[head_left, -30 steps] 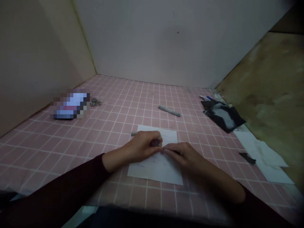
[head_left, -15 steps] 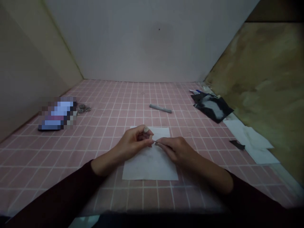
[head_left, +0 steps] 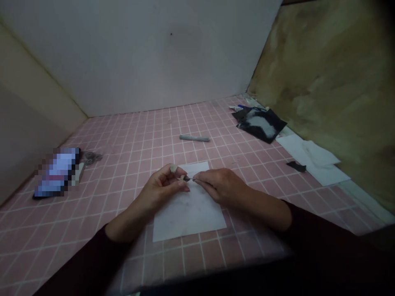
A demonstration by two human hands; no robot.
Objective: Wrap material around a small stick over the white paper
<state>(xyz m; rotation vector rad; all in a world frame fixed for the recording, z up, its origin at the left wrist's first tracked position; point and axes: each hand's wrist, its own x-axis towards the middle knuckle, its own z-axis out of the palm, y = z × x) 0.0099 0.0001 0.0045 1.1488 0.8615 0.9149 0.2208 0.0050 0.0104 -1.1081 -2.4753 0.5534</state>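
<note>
Piece (head_left: 187,178) between the left hand (head_left: 163,185) and the right hand (head_left: 225,185), near the centre of the frame.
Small and dark, it sits in the left hand's pinch of thumb and fingers; the right hand grips a thin rod (head_left: 194,179), its tip pointing left at the piece, though contact cannot be told. Both hands are over the upper part of the paper (head_left: 188,222) on the pink-checked bench (head_left: 129,139). Just above centre lies a grey stick (head_left: 194,138); at upper right, a black sheet (head_left: 256,129), with white sheets (head_left: 328,172) and a dark scrap (head_left: 296,166) below it; at left, a phone (head_left: 55,174), pixelated.
</note>
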